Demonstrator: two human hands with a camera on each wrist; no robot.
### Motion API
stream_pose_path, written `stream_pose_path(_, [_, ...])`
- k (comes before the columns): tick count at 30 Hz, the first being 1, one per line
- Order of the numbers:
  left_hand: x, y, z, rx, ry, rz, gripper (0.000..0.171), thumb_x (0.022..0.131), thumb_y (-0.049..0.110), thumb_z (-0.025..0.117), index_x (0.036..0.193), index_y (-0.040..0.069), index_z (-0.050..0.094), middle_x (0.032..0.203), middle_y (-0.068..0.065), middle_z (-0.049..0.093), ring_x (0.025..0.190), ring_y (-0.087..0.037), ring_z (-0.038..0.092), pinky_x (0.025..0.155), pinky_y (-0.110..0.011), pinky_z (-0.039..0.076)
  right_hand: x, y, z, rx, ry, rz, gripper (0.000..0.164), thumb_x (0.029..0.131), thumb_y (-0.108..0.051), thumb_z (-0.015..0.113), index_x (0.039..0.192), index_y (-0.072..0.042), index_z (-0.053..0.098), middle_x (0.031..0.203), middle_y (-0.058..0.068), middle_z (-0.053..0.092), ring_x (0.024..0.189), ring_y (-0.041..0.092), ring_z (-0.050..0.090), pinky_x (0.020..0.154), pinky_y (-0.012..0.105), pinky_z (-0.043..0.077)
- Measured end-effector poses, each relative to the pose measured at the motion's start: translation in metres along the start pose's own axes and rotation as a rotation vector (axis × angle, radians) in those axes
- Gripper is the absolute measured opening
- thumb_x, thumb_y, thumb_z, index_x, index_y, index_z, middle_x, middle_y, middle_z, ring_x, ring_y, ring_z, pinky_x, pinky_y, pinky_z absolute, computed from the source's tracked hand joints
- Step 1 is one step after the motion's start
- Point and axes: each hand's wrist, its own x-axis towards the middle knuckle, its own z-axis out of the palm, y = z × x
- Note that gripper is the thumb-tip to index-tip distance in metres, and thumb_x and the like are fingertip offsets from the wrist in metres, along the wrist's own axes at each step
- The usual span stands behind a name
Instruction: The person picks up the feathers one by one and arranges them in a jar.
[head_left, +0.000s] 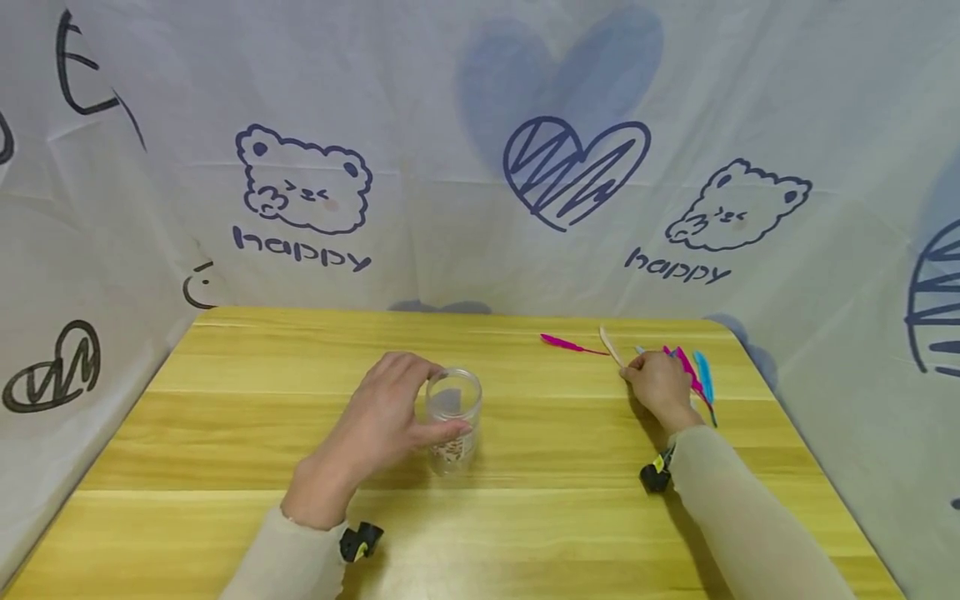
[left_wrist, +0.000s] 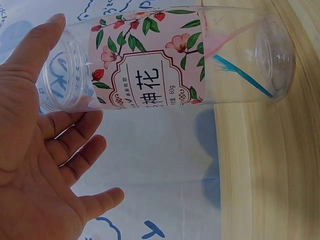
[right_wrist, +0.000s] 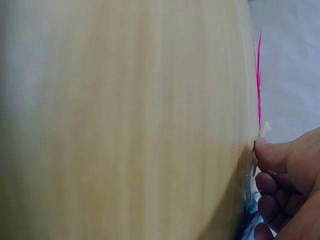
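My left hand point(head_left: 378, 412) holds a clear plastic jar point(head_left: 450, 454) near its open mouth, thumb on one side and fingers on the other. The jar stands upright on the table. A floral pink label point(left_wrist: 150, 75) wraps it, and inside lie a blue feather point(left_wrist: 245, 77) and something pale pink. At the right, my right hand point(head_left: 662, 385) pinches a cream feather point(head_left: 611, 346) between thumb and fingertip. Just beyond it lies a pink feather point(head_left: 561, 342). Magenta feathers point(head_left: 687, 367) and a blue feather point(head_left: 703, 375) lie beside that hand, which partly hides them.
The wooden table point(head_left: 225, 442) has its back edge against a white cloth point(head_left: 435, 242) printed with bears and hearts. More cloth hangs along both sides. Each wrist carries a small black camera point(head_left: 361, 542).
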Motion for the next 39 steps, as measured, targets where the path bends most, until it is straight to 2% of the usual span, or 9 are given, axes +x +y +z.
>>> stream_pose_path(11, [0.0, -0.001, 0.0, 0.0, -0.003, 0.0, 0.071, 0.078, 0.055, 0.091, 0.123, 0.005, 0.068, 0.119, -0.007, 0.068, 0.119, -0.028, 0.058, 0.111, -0.049, 0.046, 0.003, -0.003, -0.006, -0.032, -0.091, -0.042, 0.028, 0.104, -0.026, 0.063, 0.098, -0.004, 0.077, 0.086, 0.008, 0.074, 0.077, 0.028, 0.063, 0.081, 0.053, 0.047])
stream_pose_path(18, [0.0, -0.001, -0.001, -0.004, -0.007, -0.005, 0.071, 0.078, 0.055, 0.09, 0.124, 0.005, 0.068, 0.119, -0.007, 0.067, 0.118, -0.028, 0.058, 0.11, -0.05, 0.048, 0.001, -0.005, -0.006, -0.085, -0.081, -0.149, 0.025, 0.106, -0.021, 0.058, 0.098, -0.004, 0.074, 0.091, 0.012, 0.073, 0.082, 0.031, 0.065, 0.085, 0.059, 0.047])
stream_pose_path(22, [0.0, -0.001, -0.001, -0.006, -0.013, -0.008, 0.07, 0.078, 0.054, 0.09, 0.124, 0.005, 0.068, 0.118, -0.006, 0.067, 0.118, -0.027, 0.058, 0.109, -0.049, 0.047, -0.001, -0.005, -0.006, -0.084, -0.077, -0.168, 0.024, 0.106, -0.022, 0.058, 0.102, -0.003, 0.072, 0.092, 0.013, 0.073, 0.085, 0.033, 0.064, 0.09, 0.061, 0.044])
stream_pose_path(28, [0.0, -0.001, -0.002, -0.002, -0.017, -0.005, 0.071, 0.078, 0.056, 0.09, 0.124, 0.005, 0.068, 0.119, -0.006, 0.067, 0.119, -0.028, 0.057, 0.112, -0.049, 0.046, -0.004, -0.005, -0.007, -0.019, -0.006, -0.195, 0.024, 0.106, -0.022, 0.058, 0.104, -0.002, 0.07, 0.092, 0.014, 0.072, 0.083, 0.033, 0.063, 0.089, 0.055, 0.045])
stream_pose_path(34, [0.0, -0.002, -0.002, -0.007, -0.017, -0.006, 0.071, 0.079, 0.056, 0.089, 0.125, 0.005, 0.068, 0.119, -0.006, 0.067, 0.119, -0.027, 0.057, 0.112, -0.049, 0.046, -0.011, -0.014, -0.006, 0.08, 0.074, -0.222, 0.021, 0.106, -0.022, 0.059, 0.103, -0.003, 0.068, 0.084, 0.01, 0.067, 0.073, 0.027, 0.057, 0.069, 0.037, 0.045])
stream_pose_path(39, [0.0, -0.002, -0.002, -0.003, -0.019, -0.01, 0.072, 0.078, 0.056, 0.09, 0.125, 0.005, 0.068, 0.118, -0.006, 0.067, 0.118, -0.027, 0.057, 0.11, -0.049, 0.047, -0.019, -0.03, -0.004, 0.2, 0.137, -0.244, 0.018, 0.103, -0.018, 0.063, 0.101, -0.002, 0.07, 0.083, 0.011, 0.065, 0.071, 0.024, 0.052, 0.064, 0.033, 0.041])
